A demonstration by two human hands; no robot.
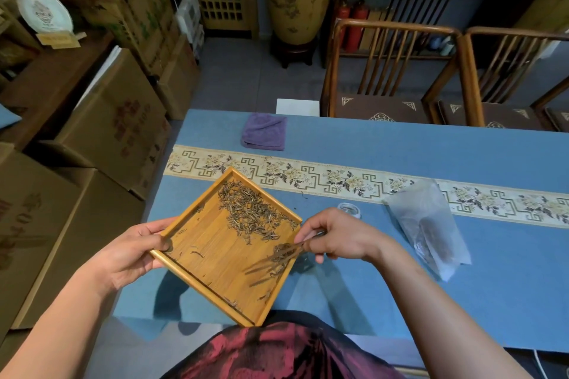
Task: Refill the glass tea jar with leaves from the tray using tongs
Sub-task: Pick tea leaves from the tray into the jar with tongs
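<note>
Tea leaves (252, 214) lie mostly in the far half of the bamboo tray (215, 258), which the left hand (132, 251) grips by its left rim, lifted off the blue table (462, 301) and rotated diamond-wise, one corner toward the person. Right hand (335, 238) pinches the tongs (295, 248), whose long axis runs from that hand down-left, tips closed narrowly on a small clump over the right rim. Glass jar (349, 210) stands just behind the right hand. Judgement: keep the pinch steady, level the tray, and carry the clump low to the jar mouth.
</note>
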